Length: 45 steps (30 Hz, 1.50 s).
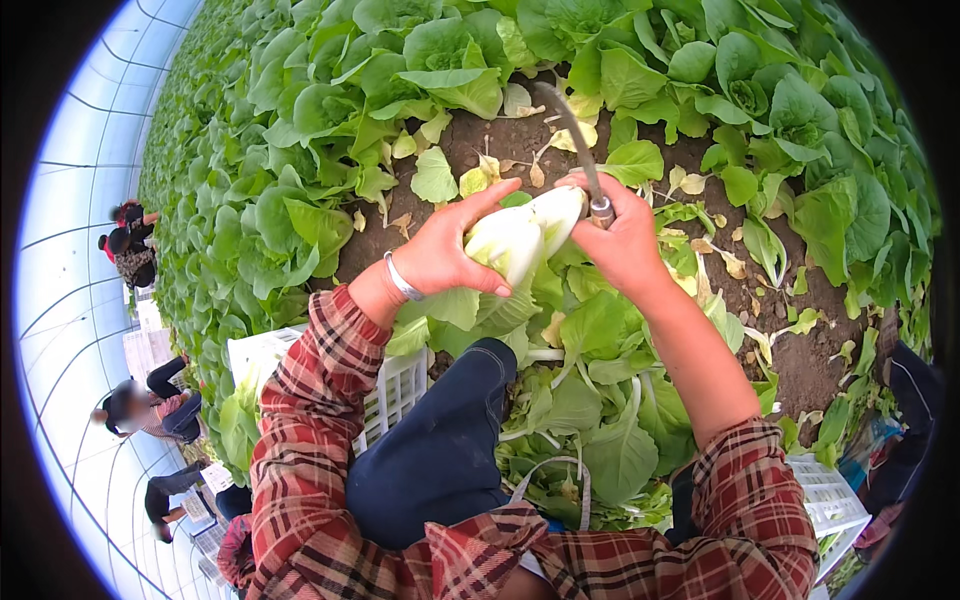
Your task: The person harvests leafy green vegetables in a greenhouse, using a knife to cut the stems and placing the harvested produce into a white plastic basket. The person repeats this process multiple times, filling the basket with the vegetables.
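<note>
My left hand (450,244) is wrapped around a trimmed head of leafy greens (517,232) with a pale, whitish base. A silver bracelet (401,277) circles that wrist. At the right end of the head, my right hand (619,225) grips the handle of a curved sickle (581,142), its metal ferrule showing and its blade pointing up and away. The right fingertips are close to the cut base; whether they touch it is hard to tell. Loose green leaves (607,420) lie in a heap below the hands, between my knees.
White plastic crates stand at my left (394,397) and at the lower right (825,487). Uncut leafy plants (315,120) grow ahead and on both sides of bare soil (480,142) strewn with yellowed leaves. Several people are along the far left; a person's dark-clothed leg (911,412) is at the right edge.
</note>
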Motion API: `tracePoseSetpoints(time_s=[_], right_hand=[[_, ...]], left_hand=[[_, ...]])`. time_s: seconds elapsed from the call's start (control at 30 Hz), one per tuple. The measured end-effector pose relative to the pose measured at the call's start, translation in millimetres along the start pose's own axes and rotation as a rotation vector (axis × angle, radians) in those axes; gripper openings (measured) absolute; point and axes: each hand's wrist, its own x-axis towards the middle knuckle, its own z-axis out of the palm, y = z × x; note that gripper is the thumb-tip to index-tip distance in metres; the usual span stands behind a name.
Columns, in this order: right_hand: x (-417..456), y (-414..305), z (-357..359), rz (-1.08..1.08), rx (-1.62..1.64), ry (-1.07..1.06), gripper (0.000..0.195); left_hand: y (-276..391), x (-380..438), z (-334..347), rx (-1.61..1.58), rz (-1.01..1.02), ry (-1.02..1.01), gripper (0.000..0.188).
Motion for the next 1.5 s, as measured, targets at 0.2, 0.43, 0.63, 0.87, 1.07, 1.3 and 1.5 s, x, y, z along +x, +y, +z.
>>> tracePoseSetpoints(time_s=[0.2,0.43,0.63,0.87,1.07,1.3,1.5], right_hand=[[14.3,18.4,-21.3,-0.219,-0.848,0.090,0.022],[50.2,58.2,-30.4,-0.053,-0.892,0.130,0.033],[97.8,96.0,-16.3,0.182,-0.537,-0.050,0.043],[144.2,150.8,6.9,0.260,-0.442,-0.071,0.053],[176.1,167.6,35.0,0.393,-0.345,-0.082,0.053],[170.6,163.1,67.0,0.693,0.044,-0.036,0.052],[129.3,168.9,39.0,0.352,-0.495,-0.240,0.048]], left_hand=[[23.9,26.6,-30.2,0.687,0.002,-0.139,0.074],[-33.4,97.6,-56.9,1.637,0.028,-0.030,0.016],[-85.4,156.2,-105.2,1.758,-0.119,0.009,0.015],[-108.2,130.6,-122.8,1.631,-0.103,0.023,0.015],[-123.8,116.3,-125.8,1.551,-0.066,0.060,0.021],[-137.0,108.1,-121.8,1.531,-0.044,0.084,0.023],[-145.9,81.9,-121.5,1.532,-0.152,-0.005,0.034]])
